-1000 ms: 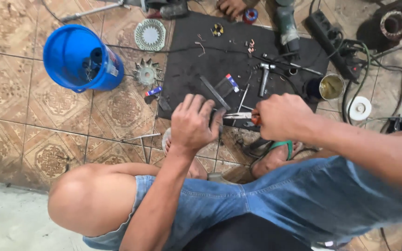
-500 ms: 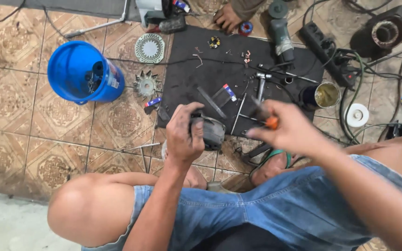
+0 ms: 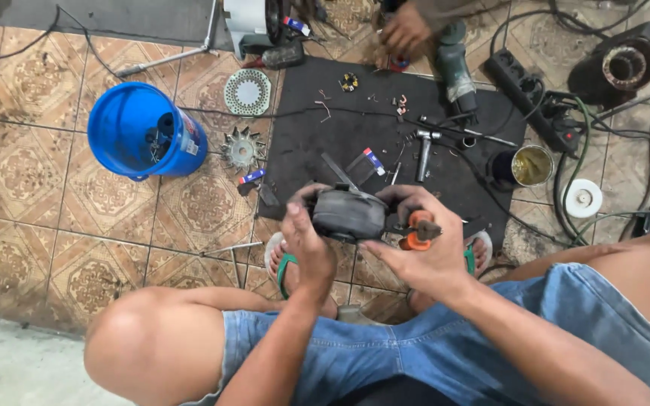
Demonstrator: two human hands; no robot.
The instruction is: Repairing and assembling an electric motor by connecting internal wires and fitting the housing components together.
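The person's left hand [image 3: 306, 248] now cups a dark grey, rounded motor housing [image 3: 349, 214] at the centre of the frame, lifted clear of the black work mat [image 3: 355, 128]. A second ago both hands were pressed low against the mat's near edge and the housing could not be seen; half a second ago it was already in the left hand's grasp and rising. Now it sits higher and nearer the camera, turned so its broad side faces up.

The right hand [image 3: 423, 252] has closed in against the housing's right end. Its fingers wrap an orange-handled tool [image 3: 415, 229], probably pliers or a screwdriver, whose working tip is hidden behind the housing. Both hands are closed firmly, the left on the housing, the right on the tool.

So the work has moved from the mat up into the hands.

A blue bucket [image 3: 141, 131] stands in the upper left, a small hammer [image 3: 424, 150] lies on the mat, and another person's hand [image 3: 404, 30] works at the top edge.
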